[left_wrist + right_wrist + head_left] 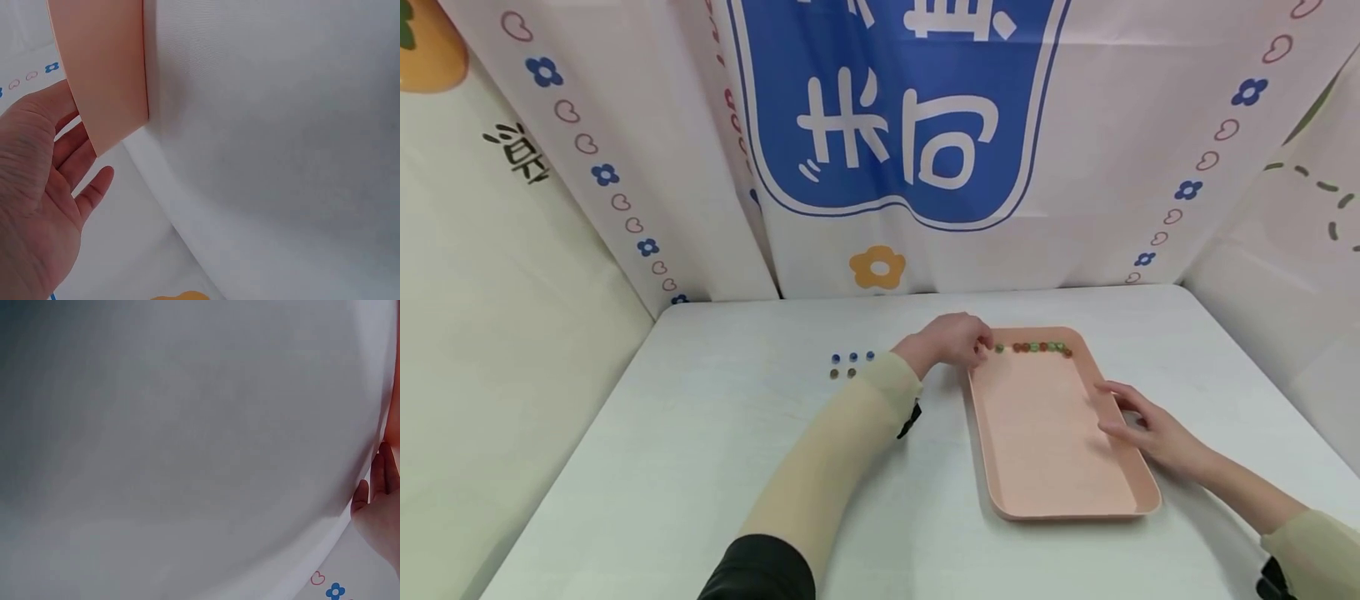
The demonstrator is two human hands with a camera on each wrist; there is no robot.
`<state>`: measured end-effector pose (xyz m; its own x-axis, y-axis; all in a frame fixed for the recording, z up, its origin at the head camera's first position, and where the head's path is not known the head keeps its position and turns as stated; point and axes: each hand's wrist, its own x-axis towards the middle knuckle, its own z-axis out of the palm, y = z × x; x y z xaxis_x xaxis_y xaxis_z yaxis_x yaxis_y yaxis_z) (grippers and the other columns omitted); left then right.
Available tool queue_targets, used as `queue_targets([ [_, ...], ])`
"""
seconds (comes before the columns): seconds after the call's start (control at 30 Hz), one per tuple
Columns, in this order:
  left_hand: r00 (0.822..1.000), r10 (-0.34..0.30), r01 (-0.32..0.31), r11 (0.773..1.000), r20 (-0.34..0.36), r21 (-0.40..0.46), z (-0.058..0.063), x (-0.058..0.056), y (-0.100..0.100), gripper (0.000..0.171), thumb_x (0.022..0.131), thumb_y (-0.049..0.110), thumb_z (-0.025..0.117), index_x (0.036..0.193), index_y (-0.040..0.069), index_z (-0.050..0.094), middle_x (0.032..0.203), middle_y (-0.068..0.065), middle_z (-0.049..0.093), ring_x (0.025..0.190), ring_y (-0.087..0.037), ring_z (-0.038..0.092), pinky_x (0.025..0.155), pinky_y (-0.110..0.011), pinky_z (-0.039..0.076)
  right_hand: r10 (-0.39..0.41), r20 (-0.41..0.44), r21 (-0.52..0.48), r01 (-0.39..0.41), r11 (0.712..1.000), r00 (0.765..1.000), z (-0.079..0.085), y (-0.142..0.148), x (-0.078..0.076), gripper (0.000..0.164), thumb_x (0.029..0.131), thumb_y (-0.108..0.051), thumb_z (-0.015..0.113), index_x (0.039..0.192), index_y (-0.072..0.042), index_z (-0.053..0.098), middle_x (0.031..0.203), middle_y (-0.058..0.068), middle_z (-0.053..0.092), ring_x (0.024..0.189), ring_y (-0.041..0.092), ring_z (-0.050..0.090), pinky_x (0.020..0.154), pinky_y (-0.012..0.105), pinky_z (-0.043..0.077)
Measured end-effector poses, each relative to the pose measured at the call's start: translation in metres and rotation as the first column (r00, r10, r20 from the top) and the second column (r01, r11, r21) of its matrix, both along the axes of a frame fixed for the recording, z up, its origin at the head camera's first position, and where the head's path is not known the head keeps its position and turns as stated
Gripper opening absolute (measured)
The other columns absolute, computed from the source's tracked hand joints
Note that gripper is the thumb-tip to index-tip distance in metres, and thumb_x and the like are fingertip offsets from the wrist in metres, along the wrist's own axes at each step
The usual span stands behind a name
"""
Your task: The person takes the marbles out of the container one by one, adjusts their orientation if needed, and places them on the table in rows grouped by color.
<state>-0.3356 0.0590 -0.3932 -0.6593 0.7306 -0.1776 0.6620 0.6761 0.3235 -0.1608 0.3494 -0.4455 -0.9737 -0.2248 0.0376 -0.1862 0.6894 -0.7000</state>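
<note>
A shallow pink tray lies on the white table. My left hand reaches over its far left corner, fingers curled inside the rim; in the left wrist view the tray wall hides the fingertips, so whether they pinch a bead is unclear. At the tray's right side my right hand holds the rim, thumb over the inside. In the right wrist view only part of that hand shows, touching the tray's edge. Small brown and green beads form a row along the tray's far end, with one green bead nearest my left hand.
Left of the tray, three blue beads sit in a row on the white table. Brownish beads lie just in front of them, partly beside my left sleeve. A printed cloth hangs behind the table.
</note>
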Motion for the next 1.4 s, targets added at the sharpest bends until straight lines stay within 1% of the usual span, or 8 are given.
queue_targets([
  [0.1,1.000,0.009,-0.009,1.000,0.009,-0.004,-0.0007,-0.0005,0.0010,0.025,0.089,0.012,0.067,0.114,0.013,0.068,0.094,0.004,0.061,0.082,-0.013,0.053,0.072,-0.023,0.044,-0.005,-0.002,0.008,0.005,1.000,1.000,-0.0014,-0.0001,-0.0010,0.062,0.095,-0.023,0.064,0.146,-0.004,0.034,0.139,0.026,0.040,0.117,0.041,0.045,0.084,0.025,0.040],
  [0.23,1.000,0.021,-0.021,1.000,0.012,-0.009,-0.0012,-0.0006,0.0025,0.024,0.089,0.011,0.068,0.112,0.013,0.068,0.095,0.004,0.061,0.084,-0.013,0.053,0.073,-0.023,0.044,-0.003,0.003,0.002,0.003,1.000,1.000,-0.0011,-0.0007,-0.0018,0.062,0.095,-0.020,0.064,0.146,-0.003,0.033,0.140,0.028,0.039,0.117,0.042,0.045,0.088,0.044,0.041],
  [0.33,1.000,0.020,-0.021,1.000,-0.006,-0.021,-0.0016,0.0001,0.0044,0.018,0.090,0.010,0.066,0.108,0.012,0.069,0.096,0.003,0.061,0.084,-0.013,0.052,0.074,-0.024,0.044,0.000,0.016,-0.013,0.000,1.000,1.000,-0.0004,-0.0010,-0.0021,0.063,0.095,-0.019,0.064,0.147,-0.003,0.032,0.140,0.028,0.038,0.117,0.044,0.043,0.087,0.053,0.039],
  [0.47,0.999,0.013,-0.015,0.998,-0.048,-0.056,-0.0016,0.0021,0.0075,0.010,0.092,0.009,0.063,0.101,0.010,0.069,0.092,0.003,0.060,0.082,-0.013,0.051,0.072,-0.025,0.043,-0.004,0.020,-0.012,0.005,1.000,1.000,-0.0014,-0.0006,-0.0020,0.062,0.095,-0.020,0.064,0.147,-0.003,0.032,0.141,0.028,0.038,0.117,0.043,0.043,0.087,0.051,0.039],
  [0.67,0.996,0.004,-0.013,0.995,-0.091,-0.101,-0.0006,0.0039,0.0098,0.004,0.092,0.008,0.063,0.091,0.011,0.064,0.087,0.001,0.057,0.078,-0.013,0.048,0.066,-0.025,0.040,-0.012,0.014,0.002,0.012,1.000,1.000,-0.0026,0.0001,-0.0017,0.061,0.096,-0.023,0.063,0.146,-0.004,0.034,0.141,0.025,0.039,0.119,0.040,0.043,0.087,0.036,0.039],
  [0.87,0.996,-0.001,-0.008,0.995,-0.091,-0.100,-0.0008,0.0040,0.0091,0.006,0.091,0.006,0.064,0.089,0.011,0.063,0.087,0.001,0.058,0.079,-0.013,0.049,0.067,-0.025,0.041,0.003,0.018,-0.019,-0.002,1.000,1.000,-0.0001,-0.0008,-0.0014,0.063,0.095,-0.021,0.064,0.147,-0.004,0.032,0.141,0.027,0.038,0.118,0.043,0.043,0.087,0.050,0.039],
  [1.13,0.996,-0.007,0.000,0.997,-0.091,-0.077,-0.0029,0.0026,0.0076,0.007,0.092,0.008,0.064,0.096,0.011,0.068,0.086,0.002,0.059,0.080,-0.013,0.050,0.071,-0.025,0.042,-0.005,0.029,-0.018,0.005,1.000,1.000,-0.0006,-0.0005,-0.0018,0.063,0.096,-0.023,0.063,0.147,-0.003,0.032,0.142,0.029,0.036,0.119,0.045,0.041,0.089,0.057,0.037],
  [1.4,0.999,0.006,-0.008,0.999,-0.047,-0.043,-0.0047,0.0007,0.0081,0.014,0.089,0.007,0.066,0.102,0.012,0.067,0.089,0.003,0.059,0.082,-0.013,0.051,0.073,-0.024,0.042,0.004,0.019,-0.033,-0.003,0.999,1.000,-0.0005,-0.0013,-0.0016,0.064,0.095,-0.018,0.064,0.147,-0.002,0.031,0.142,0.030,0.035,0.120,0.048,0.040,0.089,0.060,0.036],
])
